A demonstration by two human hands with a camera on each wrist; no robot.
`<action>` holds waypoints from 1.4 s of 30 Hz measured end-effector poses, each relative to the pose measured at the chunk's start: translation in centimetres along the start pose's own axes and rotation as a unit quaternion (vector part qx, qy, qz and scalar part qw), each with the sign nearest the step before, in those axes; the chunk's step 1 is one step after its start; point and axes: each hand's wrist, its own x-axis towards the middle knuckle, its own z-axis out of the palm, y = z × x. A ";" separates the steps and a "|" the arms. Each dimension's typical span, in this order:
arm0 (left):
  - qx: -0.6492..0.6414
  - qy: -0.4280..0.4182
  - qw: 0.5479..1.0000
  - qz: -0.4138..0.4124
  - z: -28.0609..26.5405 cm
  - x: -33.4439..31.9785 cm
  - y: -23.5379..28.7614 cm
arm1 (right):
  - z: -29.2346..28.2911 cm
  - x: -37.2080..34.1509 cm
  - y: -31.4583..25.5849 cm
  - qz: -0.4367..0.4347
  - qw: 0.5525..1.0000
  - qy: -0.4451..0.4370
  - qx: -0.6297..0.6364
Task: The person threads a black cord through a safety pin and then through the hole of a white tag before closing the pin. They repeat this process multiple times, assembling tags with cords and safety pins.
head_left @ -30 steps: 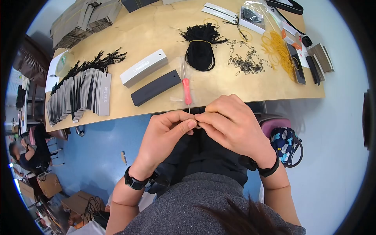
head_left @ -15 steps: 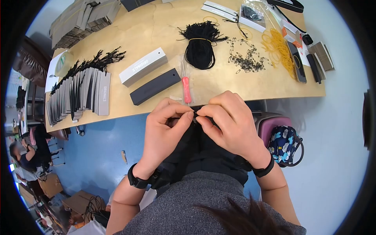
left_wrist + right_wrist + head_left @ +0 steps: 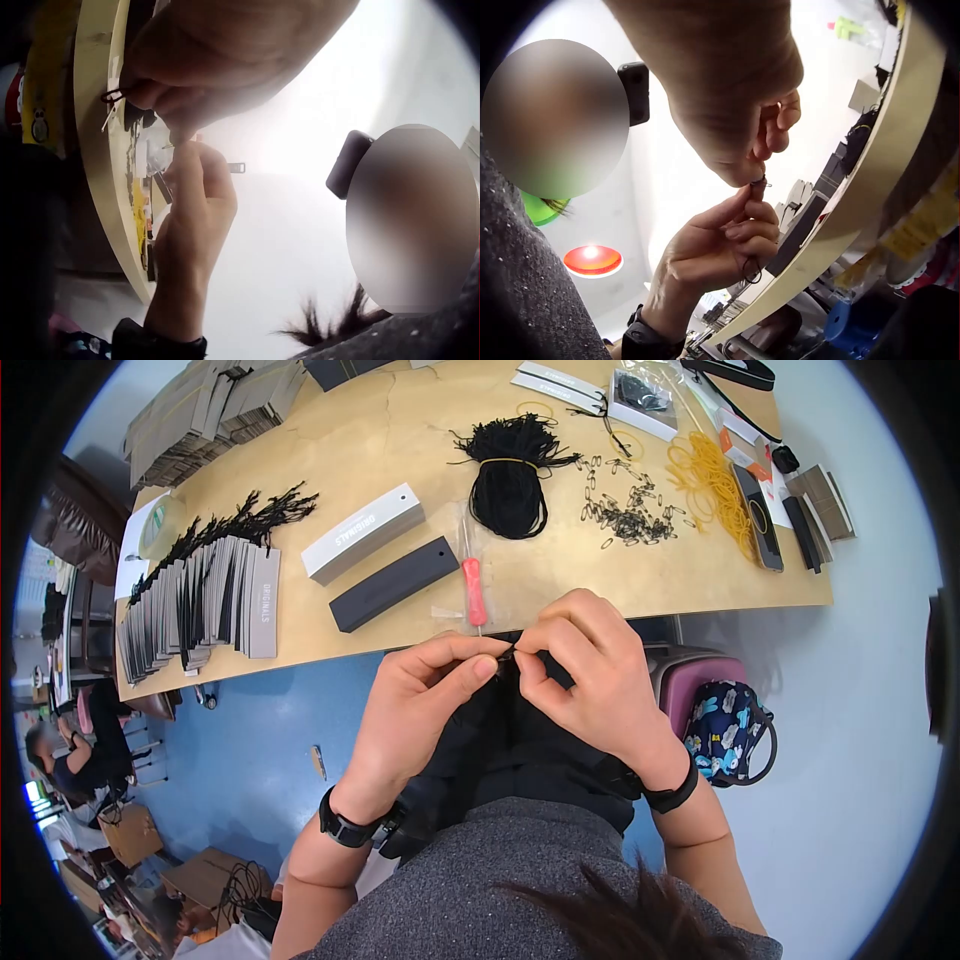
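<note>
Head: left hand (image 3: 425, 685) and right hand (image 3: 595, 675), fingers pinch a dark cord (image 3: 510, 650) near table (image 3: 640, 588) edge; corded tags (image 3: 205, 605), apparently done; cord bundle (image 3: 508, 498), pins (image 3: 630, 518), seemingly left. Left wrist: loop (image 3: 112, 91) juts beside left hand. Right wrist: fingertips meet, join seemingly unfinished.

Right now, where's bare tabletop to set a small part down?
Two main patches: behind the white box, between the stacked grey cards and black cord bundle; and on the near side of the pins, between the red-handled tool and phone. Crowded: the left end, with corded tags, and around the yellow bands.
</note>
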 end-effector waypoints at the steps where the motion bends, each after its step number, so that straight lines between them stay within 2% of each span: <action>1: 0.000 0.000 1.000 0.000 -0.2 0.0 -0.1 | 0.0 -0.1 0.1 0.010 1.000 0.008 0.004; 4: -0.059 -0.028 0.997 -0.029 -0.7 -0.1 -0.2 | -0.6 -0.1 0.1 0.032 0.999 0.010 0.007; 7: -0.035 -0.028 0.999 -0.027 -0.4 -0.2 0.1 | -1.3 -0.3 0.2 0.045 0.999 0.002 0.014; 9: 0.010 0.008 1.000 0.007 0.0 -0.3 0.5 | -1.7 -0.5 0.2 0.047 0.999 0.001 0.021; 10: 0.011 0.008 1.000 0.007 -0.4 -0.3 0.6 | -1.9 -0.7 0.3 0.082 0.995 -0.012 0.050; 11: 0.142 0.006 0.989 0.047 -1.3 -0.3 0.8 | -2.2 -0.8 0.4 0.116 0.990 -0.024 0.079; 12: 0.271 0.004 0.959 0.085 -1.7 -0.2 0.9 | -3.0 -0.7 0.4 0.169 0.981 -0.052 0.084; 13: 0.273 0.003 0.958 0.085 -1.8 -0.3 1.0 | -3.9 -0.6 0.5 0.222 0.968 -0.081 0.090; 15: 0.343 0.047 0.927 0.143 -1.7 -0.5 1.7 | -4.3 -1.1 1.2 0.232 0.965 -0.113 0.054; 16: 0.344 0.047 0.927 0.143 -1.4 -0.6 2.3 | -4.1 -1.0 1.0 0.258 0.953 -0.087 0.131; 17: 0.373 0.032 0.914 0.156 -0.8 -0.8 3.0 | -3.9 -0.9 0.7 0.283 0.935 -0.061 0.206; 19: 0.403 0.016 0.899 0.171 0.0 -0.7 3.4 | -3.4 -0.3 -1.0 0.338 0.821 -0.136 0.440; 21: 0.386 0.016 0.900 0.203 0.5 -0.5 3.5 | -1.3 -0.4 -1.6 0.330 0.765 -0.153 0.532; 22: 0.389 0.017 0.898 0.204 0.5 -0.4 3.7 | -0.6 -0.2 -1.2 0.332 0.787 -0.174 0.490; 23: 0.397 0.008 0.895 0.206 0.3 -0.3 4.0 | -0.6 -0.2 -1.0 0.328 0.787 -0.176 0.492; 25: 0.406 0.006 0.891 0.204 -0.2 0.4 4.5 | -0.8 -0.3 -0.4 0.372 0.818 -0.179 0.400; 27: 0.452 0.068 0.851 0.258 -1.3 2.5 5.2 | -0.9 -0.3 -0.6 0.383 0.821 -0.154 0.394; 29: 0.586 0.159 0.695 0.385 -4.2 6.3 5.5 | -0.8 -0.9 -0.2 0.361 0.846 -0.133 0.370; 30: 0.587 0.161 0.694 0.386 -5.8 8.1 5.4 | -0.5 -1.3 -0.2 0.353 0.853 -0.123 0.363; 32: 0.656 0.181 0.646 0.346 -8.4 10.6 5.2 | -0.9 -1.6 -0.2 0.346 0.858 -0.134 0.356; 33: 0.657 0.181 0.644 0.347 -8.7 10.8 5.5 | -1.2 -1.8 -0.2 0.341 0.861 -0.143 0.349; 35: 0.597 0.153 0.758 0.214 -8.9 11.2 6.1 | -1.5 -1.9 -0.3 0.343 0.863 -0.141 0.343; 36: 0.598 0.150 0.758 0.213 -8.9 11.2 6.1 | -1.5 -2.1 -0.3 0.343 0.862 -0.144 0.344; 38: 0.570 0.159 0.755 0.284 -9.0 10.8 6.0 | -1.6 -2.4 -0.2 0.345 0.859 -0.150 0.347; 42: 0.590 0.186 0.737 0.271 -6.8 7.8 7.1 | -1.5 -2.6 -0.1 0.333 0.865 -0.155 0.343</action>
